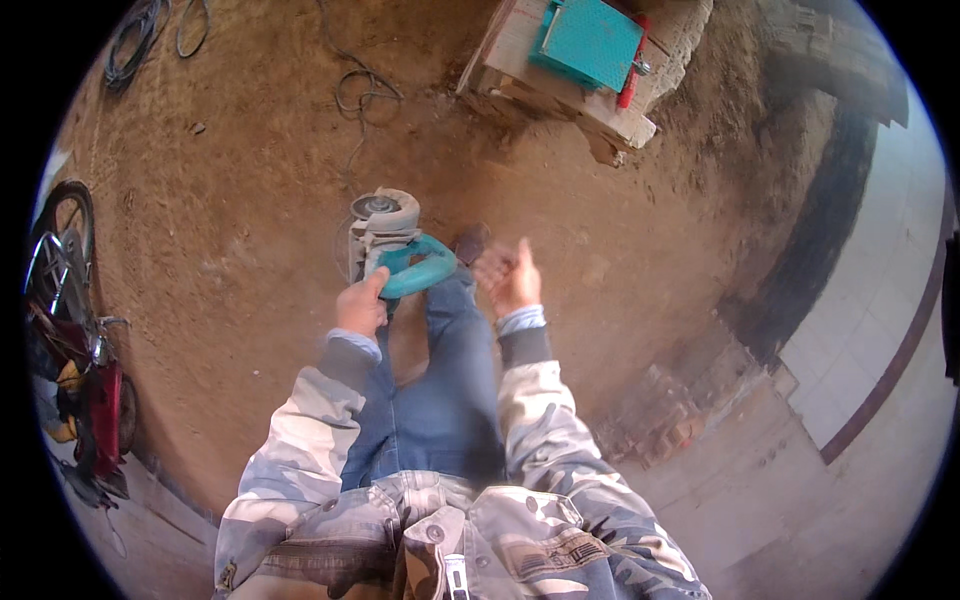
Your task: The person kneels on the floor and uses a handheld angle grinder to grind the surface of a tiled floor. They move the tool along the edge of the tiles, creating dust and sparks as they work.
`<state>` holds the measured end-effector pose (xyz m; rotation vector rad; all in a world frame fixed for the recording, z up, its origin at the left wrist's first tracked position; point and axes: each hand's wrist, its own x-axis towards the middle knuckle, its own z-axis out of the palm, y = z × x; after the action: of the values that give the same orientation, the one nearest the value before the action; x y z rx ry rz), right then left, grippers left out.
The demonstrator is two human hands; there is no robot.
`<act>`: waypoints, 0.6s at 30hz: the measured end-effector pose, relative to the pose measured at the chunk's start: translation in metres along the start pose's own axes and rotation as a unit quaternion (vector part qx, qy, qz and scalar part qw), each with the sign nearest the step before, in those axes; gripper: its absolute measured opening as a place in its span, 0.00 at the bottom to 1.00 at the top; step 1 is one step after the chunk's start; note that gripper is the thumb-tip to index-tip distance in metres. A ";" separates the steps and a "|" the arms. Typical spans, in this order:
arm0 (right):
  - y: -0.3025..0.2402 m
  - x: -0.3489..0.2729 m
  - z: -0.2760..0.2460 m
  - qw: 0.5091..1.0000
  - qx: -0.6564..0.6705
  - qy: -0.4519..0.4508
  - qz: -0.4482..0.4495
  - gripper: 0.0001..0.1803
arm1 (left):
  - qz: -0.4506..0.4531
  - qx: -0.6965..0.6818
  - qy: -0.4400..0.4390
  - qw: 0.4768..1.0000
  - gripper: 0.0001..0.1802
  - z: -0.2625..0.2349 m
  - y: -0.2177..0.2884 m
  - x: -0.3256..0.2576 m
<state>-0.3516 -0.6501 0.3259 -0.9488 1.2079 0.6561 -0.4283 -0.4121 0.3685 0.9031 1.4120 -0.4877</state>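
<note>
A dust-covered power cutter (pixel 385 225) with a round metal piece on top and a teal loop handle (pixel 428 270) hangs in front of my legs. My left hand (pixel 362 304) is closed on the near left side of its handle, with the thumb on top. To the right of the tool, my right hand (pixel 512 280) is held up open with nothing in it. Its fingers are slightly smeared by motion, and it does not touch the cutter. How my left fingers wrap underneath is hidden.
Ahead stands a rough block (pixel 590 110) bearing a teal metal plate (pixel 590 42) and a red-handled tool (pixel 634 65). Cable (pixel 370 90) trails over the dirt floor (pixel 230 200). A red motorcycle (pixel 100 400) is at left; broken bricks (pixel 655 415) and white tiles (pixel 850 310) lie right.
</note>
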 end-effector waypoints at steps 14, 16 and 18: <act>0.093 -0.193 0.144 0.874 0.477 -0.073 0.055 0.19 | 0.207 0.485 -0.127 0.840 0.34 -0.018 0.138 -0.141; 0.105 -0.191 0.158 0.814 0.572 -0.056 0.086 0.17 | 0.231 0.547 -0.132 0.794 0.37 -0.023 0.161 -0.155; 0.107 -0.186 0.164 0.757 0.642 -0.057 0.112 0.17 | 0.251 0.545 -0.136 0.788 0.37 -0.031 0.167 -0.148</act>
<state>-0.4111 -0.4438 0.4900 0.4080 1.3026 -0.0530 -0.3400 -0.3208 0.5548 1.9704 0.4606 -0.9975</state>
